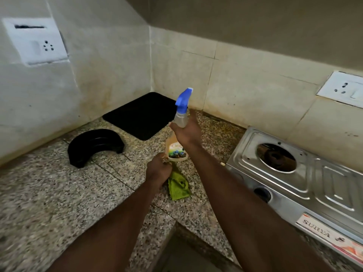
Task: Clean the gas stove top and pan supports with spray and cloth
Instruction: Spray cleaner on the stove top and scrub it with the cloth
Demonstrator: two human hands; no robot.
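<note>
My right hand [186,132] grips the neck of a clear spray bottle [175,149] with a blue trigger head, standing upright on the granite counter. Just in front of it my left hand [158,170] is closed on a green cloth [179,186] that hangs onto the counter. The steel gas stove [306,179] sits to the right, its burner opening bare with no pan support on it. Both hands are left of the stove, apart from it.
A black flat mat [141,114] lies in the back corner. A curved black plastic piece [94,146] rests on the counter to the left. Wall sockets are at upper left [37,41] and right [341,89]. The counter edge [174,224] cuts in near me.
</note>
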